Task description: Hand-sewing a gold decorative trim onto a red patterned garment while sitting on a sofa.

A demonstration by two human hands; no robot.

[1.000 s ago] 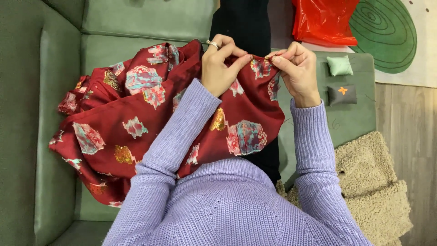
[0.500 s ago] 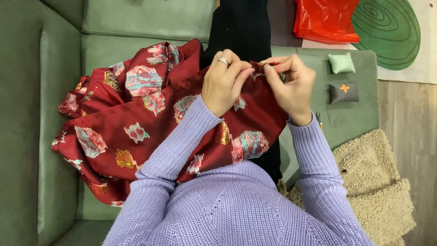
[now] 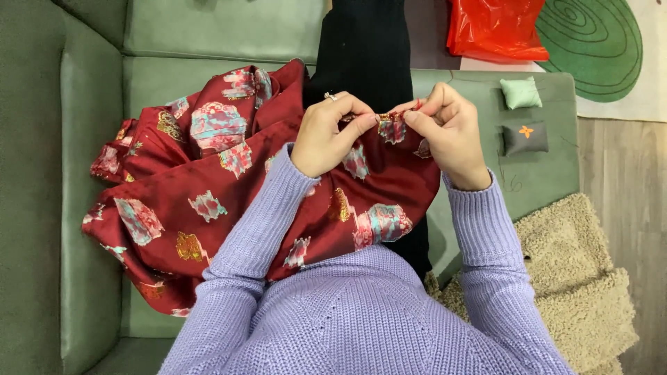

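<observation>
**Both hands pinch the edge of a dark red patterned cloth over a green sofa**

Head view: The left hand [image 3: 332, 135] is curled closed, its thumb and fingers nipping the upper edge of the dark red patterned cloth [image 3: 208, 201]; a ring shows on one finger. The right hand [image 3: 448, 132] is just beside it, fingers bent in and pinching the same edge, so the fingertips of the two hands nearly meet over a short stretch of hem. Whether a needle or thread is held there is too small to tell.

The cloth spreads from the hands down and to the left across the person's lap and onto the seat of the green sofa [image 3: 90, 104], bunched in folds toward the sofa's left arm. A black garment [image 3: 365, 48] runs from under the cloth toward the sofa's back edge. Near the seat's right edge lie a small pale green cushion [image 3: 521, 92] and, just below it, a small dark grey cushion [image 3: 525, 137]. An orange plastic bag [image 3: 495, 28] lies beyond the far right corner, and a beige shaggy rug [image 3: 570, 292] covers the floor at the right.
</observation>
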